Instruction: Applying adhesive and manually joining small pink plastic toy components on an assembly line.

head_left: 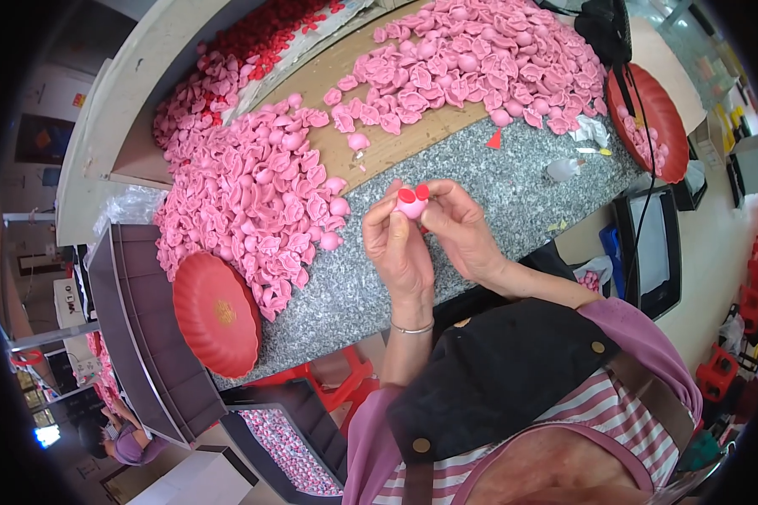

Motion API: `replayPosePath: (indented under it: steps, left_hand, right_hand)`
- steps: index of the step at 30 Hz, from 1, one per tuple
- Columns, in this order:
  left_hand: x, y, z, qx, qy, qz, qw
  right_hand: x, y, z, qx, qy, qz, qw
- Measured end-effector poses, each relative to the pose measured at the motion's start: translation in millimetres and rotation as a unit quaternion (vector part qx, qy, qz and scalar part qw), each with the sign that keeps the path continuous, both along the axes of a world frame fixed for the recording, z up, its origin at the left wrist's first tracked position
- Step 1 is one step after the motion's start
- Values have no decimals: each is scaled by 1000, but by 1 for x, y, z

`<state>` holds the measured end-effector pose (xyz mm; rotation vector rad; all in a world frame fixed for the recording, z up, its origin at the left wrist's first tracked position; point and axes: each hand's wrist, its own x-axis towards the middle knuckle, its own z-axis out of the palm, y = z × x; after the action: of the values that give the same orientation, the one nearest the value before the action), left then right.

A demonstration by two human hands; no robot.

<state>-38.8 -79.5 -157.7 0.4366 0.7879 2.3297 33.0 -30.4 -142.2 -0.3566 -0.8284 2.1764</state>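
Head view: the left hand (402,257) and right hand (467,238) pinch a red-topped pink piece (411,208), its sides partly hidden.

head-worn fisheye view, looking down, from close above left hand (400,252), right hand (467,236) and grey worktop (518,189)

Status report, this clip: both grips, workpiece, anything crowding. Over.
Left grip and right grip on small round pink piece. Two red ovals on top. Heaped pink petal-shaped pieces leftward, apart from both.
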Motion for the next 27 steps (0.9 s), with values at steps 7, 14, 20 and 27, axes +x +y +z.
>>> replayPosePath:
  steps: [7, 14, 20, 27]
  left_hand:
    - [-17, -12, 4, -35, 176, -1, 984]
    - [-26, -20, 8, -86, 234, -20, 968]
    - [-32, -28, 33, -113, 188, -97, 971]
    - [-35, -31, 26, -113, 282, -126, 944]
  right_hand:
    - [9, 19, 2, 117, -66, 60, 989]
    - [8, 30, 0, 114, -53, 109, 986]
    - [10, 47, 19, 473, -187, 25, 861]
    - [10, 48, 23, 555, -188, 28, 810]
